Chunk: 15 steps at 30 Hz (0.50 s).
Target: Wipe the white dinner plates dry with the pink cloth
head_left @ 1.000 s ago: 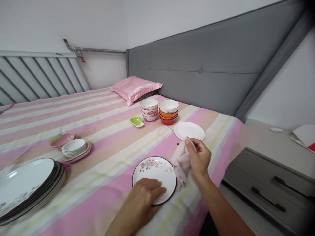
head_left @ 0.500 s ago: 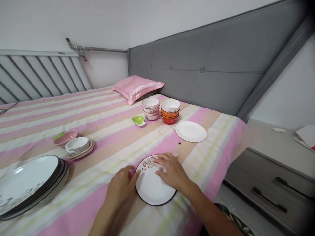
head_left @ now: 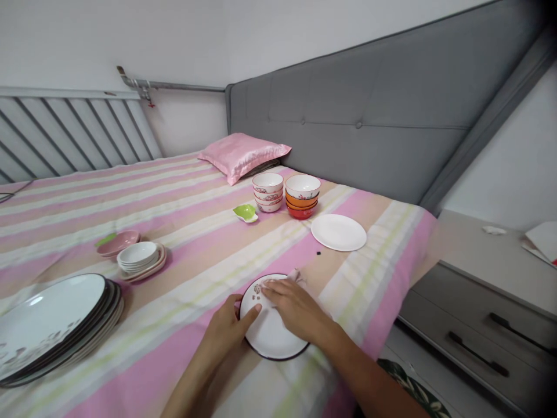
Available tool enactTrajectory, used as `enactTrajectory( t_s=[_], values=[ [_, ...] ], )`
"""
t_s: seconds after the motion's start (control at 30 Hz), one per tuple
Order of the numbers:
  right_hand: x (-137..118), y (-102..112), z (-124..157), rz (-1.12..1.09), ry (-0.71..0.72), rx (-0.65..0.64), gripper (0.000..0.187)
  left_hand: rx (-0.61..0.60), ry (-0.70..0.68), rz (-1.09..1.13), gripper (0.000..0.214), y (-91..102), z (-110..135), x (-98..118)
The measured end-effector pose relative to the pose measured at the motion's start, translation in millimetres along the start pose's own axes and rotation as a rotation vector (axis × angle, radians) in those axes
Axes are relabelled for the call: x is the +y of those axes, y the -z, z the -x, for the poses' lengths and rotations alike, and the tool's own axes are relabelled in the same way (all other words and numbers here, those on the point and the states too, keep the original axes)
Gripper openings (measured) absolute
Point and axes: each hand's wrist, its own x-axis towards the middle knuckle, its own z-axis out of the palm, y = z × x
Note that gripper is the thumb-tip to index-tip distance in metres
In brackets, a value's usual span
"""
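A white plate with a dark rim and a floral print (head_left: 270, 339) lies on the striped bedspread near the bed's front edge. My left hand (head_left: 228, 328) rests at the plate's left rim, its thumb on the plate. My right hand (head_left: 296, 307) lies flat on top of the plate, pressing a pale pink cloth (head_left: 296, 275) against it. Only a corner of the cloth shows past my fingers.
A plain white plate (head_left: 338, 232) sits further back, with two stacks of bowls (head_left: 300, 196) and a small green dish (head_left: 246, 212) behind it. At the left lie a stack of large plates (head_left: 52, 325), small saucers (head_left: 139, 258), and a pink pillow (head_left: 241, 154). A grey nightstand (head_left: 478, 302) stands to the right.
My right hand came down from the air with the cloth and now presses it onto the plate. My left hand shifted from the plate's front to its left rim.
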Motion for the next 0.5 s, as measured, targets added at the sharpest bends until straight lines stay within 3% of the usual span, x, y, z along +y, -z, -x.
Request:
enactTrajectory(
  t_s=[0.2, 0.37, 0.5],
  values=[
    [-13, 3, -6, -0.203, 0.106, -0.053, 0.031, 0.026, 0.027, 0.075, 0.064, -1.0, 2, 2],
    [-8, -2, -10, -0.202, 0.052, -0.015, 0.036, -0.117, 0.182, 0.448, 0.06, 2.5, 5, 14],
    [1, -7, -16, -0.109, -0.078, 0.071, 0.032, -0.146, 0.233, 0.511, 0.052, 3.2, 6, 18]
  ],
)
